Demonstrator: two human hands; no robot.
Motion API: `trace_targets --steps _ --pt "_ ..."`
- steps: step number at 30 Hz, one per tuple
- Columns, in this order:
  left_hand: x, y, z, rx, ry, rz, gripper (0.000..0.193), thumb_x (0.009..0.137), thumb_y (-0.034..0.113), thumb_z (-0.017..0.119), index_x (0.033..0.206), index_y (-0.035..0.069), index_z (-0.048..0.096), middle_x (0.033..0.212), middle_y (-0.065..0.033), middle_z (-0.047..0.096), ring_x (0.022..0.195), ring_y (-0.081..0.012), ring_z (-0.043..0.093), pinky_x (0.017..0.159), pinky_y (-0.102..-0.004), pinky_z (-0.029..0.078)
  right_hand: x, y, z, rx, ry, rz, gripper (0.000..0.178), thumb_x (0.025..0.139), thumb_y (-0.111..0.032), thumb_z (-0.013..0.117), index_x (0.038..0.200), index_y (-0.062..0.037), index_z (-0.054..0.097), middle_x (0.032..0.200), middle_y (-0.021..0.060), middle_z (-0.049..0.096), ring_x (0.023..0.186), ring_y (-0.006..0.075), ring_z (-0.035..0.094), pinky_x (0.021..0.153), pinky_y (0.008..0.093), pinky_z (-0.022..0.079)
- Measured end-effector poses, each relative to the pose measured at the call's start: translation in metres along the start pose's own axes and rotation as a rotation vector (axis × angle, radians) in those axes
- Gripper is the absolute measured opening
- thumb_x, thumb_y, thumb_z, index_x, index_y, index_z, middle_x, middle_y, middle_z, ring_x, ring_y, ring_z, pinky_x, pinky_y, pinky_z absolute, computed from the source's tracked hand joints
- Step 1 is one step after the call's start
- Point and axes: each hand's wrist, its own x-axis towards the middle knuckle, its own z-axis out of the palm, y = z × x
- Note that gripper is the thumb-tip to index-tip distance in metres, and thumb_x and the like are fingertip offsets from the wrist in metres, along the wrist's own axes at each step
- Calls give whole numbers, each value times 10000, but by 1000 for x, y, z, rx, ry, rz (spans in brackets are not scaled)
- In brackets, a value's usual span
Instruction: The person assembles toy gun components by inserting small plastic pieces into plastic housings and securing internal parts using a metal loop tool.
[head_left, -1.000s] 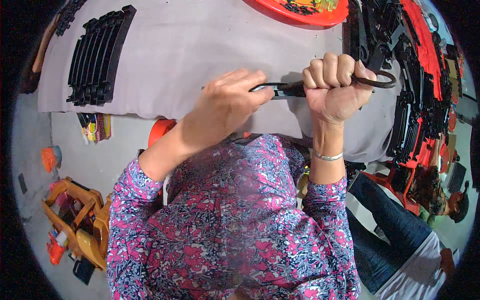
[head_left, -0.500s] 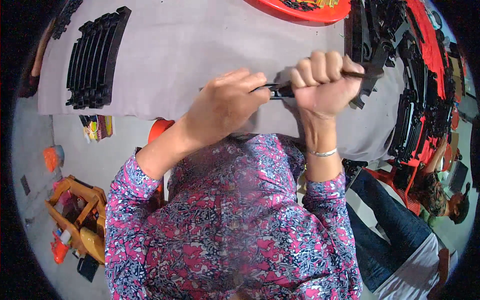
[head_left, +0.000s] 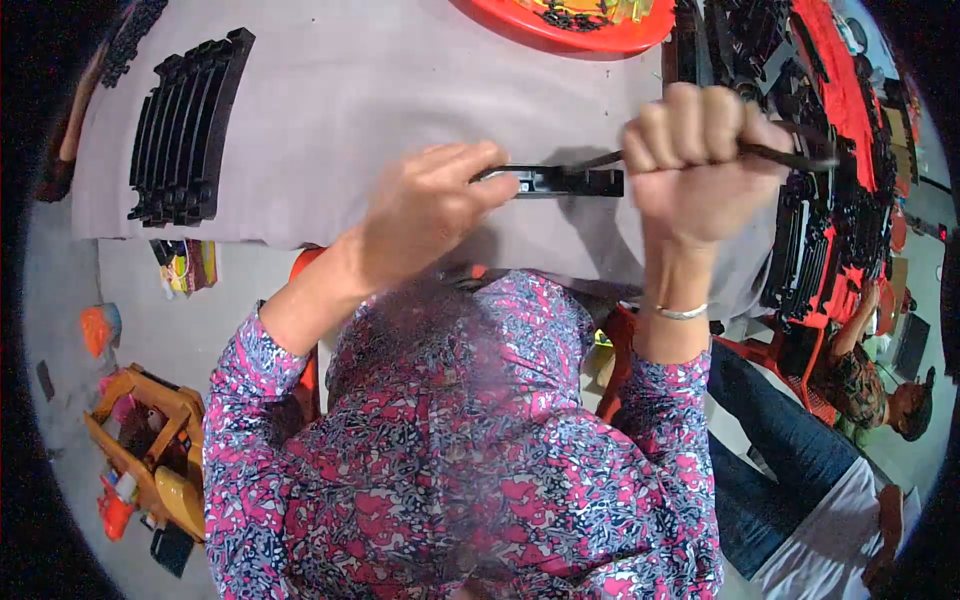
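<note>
A long, narrow black plastic part (head_left: 605,185) lies on the grey cloth in front of me, with a small pale spot near its middle. My left hand (head_left: 430,205) is closed over its left end, fingers curled and partly hidden. Off to the right, my right hand (head_left: 705,165) is raised in a fist around a thin dark strip (head_left: 790,158). One end of the strip sticks out past the thumb. Its other end slants down to the left and reaches the black part; whether it is joined there I cannot tell.
The grey-clothed table (head_left: 330,90) holds a row of slatted black parts (head_left: 188,130) at left. A red basin (head_left: 550,42) with small black and yellow pieces stands at the far edge. Black parts (head_left: 795,255) crowd the right side. Another person (head_left: 860,385) is beyond.
My right hand has moved right, away from the left, with the strip in its fist. My left hand has shifted slightly left. More of the black part now shows between them.
</note>
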Motion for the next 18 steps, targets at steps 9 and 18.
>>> trace_targets --steps 9,18 --pt "3 2 7 141 13 16 249 755 106 652 1002 107 682 962 -82 645 834 -269 643 747 -381 529 -14 31 -25 -51 121 -26 638 900 -671 475 590 -155 264 551 -48 229 495 101 177 450 285 155" --pt "1 6 12 154 13 -28 260 780 98 623 1036 97 672 1005 -75 643 869 -260 632 751 -371 530 -13 36 -27 -42 122 -26 629 898 -653 486 580 -161 259 543 -50 224 486 99 174 443 284 145"
